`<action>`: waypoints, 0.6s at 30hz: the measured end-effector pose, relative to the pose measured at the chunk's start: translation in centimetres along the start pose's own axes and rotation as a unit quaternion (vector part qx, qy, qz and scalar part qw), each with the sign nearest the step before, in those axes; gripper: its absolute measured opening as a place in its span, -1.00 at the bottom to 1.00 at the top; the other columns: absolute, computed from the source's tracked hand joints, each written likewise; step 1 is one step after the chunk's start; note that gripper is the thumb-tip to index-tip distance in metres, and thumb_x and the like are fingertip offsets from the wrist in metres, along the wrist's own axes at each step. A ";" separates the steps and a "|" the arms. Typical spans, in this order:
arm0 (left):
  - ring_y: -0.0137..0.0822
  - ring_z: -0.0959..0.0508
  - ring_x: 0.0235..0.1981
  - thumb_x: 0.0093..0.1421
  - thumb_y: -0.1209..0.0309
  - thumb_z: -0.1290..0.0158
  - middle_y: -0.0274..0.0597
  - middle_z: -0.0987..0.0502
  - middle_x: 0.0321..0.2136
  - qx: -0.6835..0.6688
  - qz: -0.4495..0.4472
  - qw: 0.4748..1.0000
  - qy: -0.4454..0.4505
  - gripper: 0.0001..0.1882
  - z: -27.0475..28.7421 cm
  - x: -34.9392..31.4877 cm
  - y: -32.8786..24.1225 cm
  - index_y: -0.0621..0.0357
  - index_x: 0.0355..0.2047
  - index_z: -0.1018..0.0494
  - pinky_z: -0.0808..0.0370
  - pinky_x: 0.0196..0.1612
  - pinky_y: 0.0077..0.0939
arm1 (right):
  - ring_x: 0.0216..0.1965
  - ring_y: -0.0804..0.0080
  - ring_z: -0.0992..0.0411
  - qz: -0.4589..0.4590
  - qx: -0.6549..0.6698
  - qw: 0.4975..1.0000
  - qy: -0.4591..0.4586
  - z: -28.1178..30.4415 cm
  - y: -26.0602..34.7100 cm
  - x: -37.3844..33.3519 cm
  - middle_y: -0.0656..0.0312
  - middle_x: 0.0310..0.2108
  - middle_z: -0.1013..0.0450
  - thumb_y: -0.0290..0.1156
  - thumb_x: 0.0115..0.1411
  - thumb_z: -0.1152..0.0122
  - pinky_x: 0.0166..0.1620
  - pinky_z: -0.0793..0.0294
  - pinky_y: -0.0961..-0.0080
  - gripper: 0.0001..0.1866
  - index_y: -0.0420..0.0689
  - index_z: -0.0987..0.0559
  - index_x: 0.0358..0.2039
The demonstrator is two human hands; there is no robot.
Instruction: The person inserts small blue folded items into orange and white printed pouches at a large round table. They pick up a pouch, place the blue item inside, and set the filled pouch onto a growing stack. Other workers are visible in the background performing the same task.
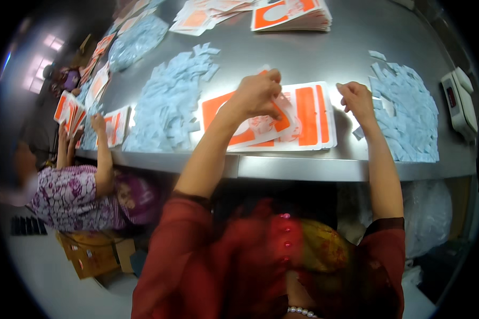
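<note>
A stack of flat orange-and-white printed pouches (307,119) lies in front of me near the table's front edge. My left hand (254,97) is over its left part, fingers curled on the top pouch (282,123), which sits askew on the others. My right hand (357,100) is raised just right of the stack, its fingers pinched together; whatever they hold, if anything, is too small to make out. Beside that hand spreads a pile of small light-blue packets (410,114). One loose packet (358,132) lies below my right wrist.
Another heap of light-blue packets (167,101) lies left of the stack. More pouches (292,15) are piled at the far side of the metal table (351,48). A white scale-like device (459,103) stands at right. At left, a co-worker (72,196) handles similar pouches.
</note>
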State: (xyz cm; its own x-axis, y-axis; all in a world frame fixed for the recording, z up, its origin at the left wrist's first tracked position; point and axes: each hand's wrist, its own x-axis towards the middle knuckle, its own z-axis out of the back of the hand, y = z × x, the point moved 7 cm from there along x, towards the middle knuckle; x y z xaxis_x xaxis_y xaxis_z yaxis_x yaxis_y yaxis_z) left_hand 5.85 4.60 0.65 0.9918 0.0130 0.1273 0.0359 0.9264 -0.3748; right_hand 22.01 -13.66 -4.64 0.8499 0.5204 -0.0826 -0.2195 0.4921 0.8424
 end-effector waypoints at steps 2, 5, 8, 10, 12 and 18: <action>-0.21 -0.49 -0.43 -0.45 0.23 -0.35 -0.31 -0.44 -0.35 0.046 0.006 0.998 0.048 -0.61 -0.3 0.4 -1.5 0.17 -0.61 -0.52 -0.39 -0.42 -0.30 | -0.67 0.47 -0.37 -0.005 0.006 1.000 -0.004 0.8 0.1 -0.6 0.17 -0.65 -0.44 -0.14 0.10 -0.13 -0.55 -0.39 0.53 -0.61 -0.30 -0.53 -0.46; -0.22 -0.49 -0.42 -0.43 0.23 -0.35 -0.32 -0.45 -0.32 0.051 -0.011 0.998 0.044 -0.61 0.2 0.3 -2.4 0.13 -0.56 -0.52 -0.40 -0.42 -0.30 | -0.66 0.47 -0.38 0.022 0.006 1.000 0.007 0.8 0.5 -0.7 0.18 -0.65 -0.44 -0.15 0.10 -0.13 -0.54 -0.38 0.55 -0.62 -0.29 -0.54 -0.46; -0.24 -0.51 -0.38 -0.32 0.21 -0.30 -0.27 -0.43 -0.04 0.049 -0.028 0.998 0.000 -0.65 1.3 -0.6 -2.7 0.12 -0.54 -0.48 -0.47 -0.34 -0.38 | -0.65 0.55 -0.35 0.066 0.045 0.997 -0.013 0.7 1.1 -0.8 0.22 -0.65 -0.44 -0.19 0.11 -0.15 -0.54 -0.34 0.60 -0.68 -0.25 -0.55 -0.47; -0.23 -0.53 -0.38 -0.30 0.26 -0.33 -0.26 -0.41 0.00 0.005 -0.050 0.997 -0.059 -0.66 2.2 -1.6 -3.4 0.10 -0.52 -0.49 -0.49 -0.33 -0.39 | -0.65 0.61 -0.32 0.091 0.112 0.989 -0.030 1.5 2.6 -1.8 0.26 -0.66 -0.42 -0.25 0.11 -0.17 -0.55 -0.31 0.64 -0.75 -0.21 -0.57 -0.46; -0.26 -0.53 -0.38 -0.32 0.37 -0.35 -0.28 -0.44 -0.07 0.035 -0.104 0.986 -0.123 -0.70 2.5 -2.2 -4.6 0.08 -0.55 -0.48 -0.49 -0.36 -0.41 | -0.64 0.65 -0.29 0.111 0.161 0.980 -0.029 1.6 3.5 -2.7 0.29 -0.65 -0.42 -0.28 0.07 -0.24 -0.56 -0.29 0.66 -0.75 -0.23 -0.57 -0.46; -0.30 -0.52 -0.43 -0.30 0.44 -0.31 -0.32 -0.45 -0.13 0.087 -0.150 0.968 -0.182 -0.76 3.3 -2.5 -7.3 0.13 -0.64 -0.43 -0.46 -0.45 -0.43 | -0.53 0.59 -0.41 0.167 -0.013 0.969 0.183 -2.6 8.2 -7.1 0.20 -0.53 -0.48 -0.20 0.07 -0.27 -0.49 -0.38 0.65 -0.63 -0.29 -0.56 -0.30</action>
State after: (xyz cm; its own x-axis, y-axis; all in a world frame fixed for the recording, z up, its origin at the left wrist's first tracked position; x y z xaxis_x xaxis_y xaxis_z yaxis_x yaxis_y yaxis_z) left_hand 2.71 -0.95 6.07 0.8297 -0.1644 0.5334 0.2635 0.9578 -0.1147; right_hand 12.89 -11.53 1.49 0.5037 0.8639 0.0039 -0.4684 0.2693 0.8415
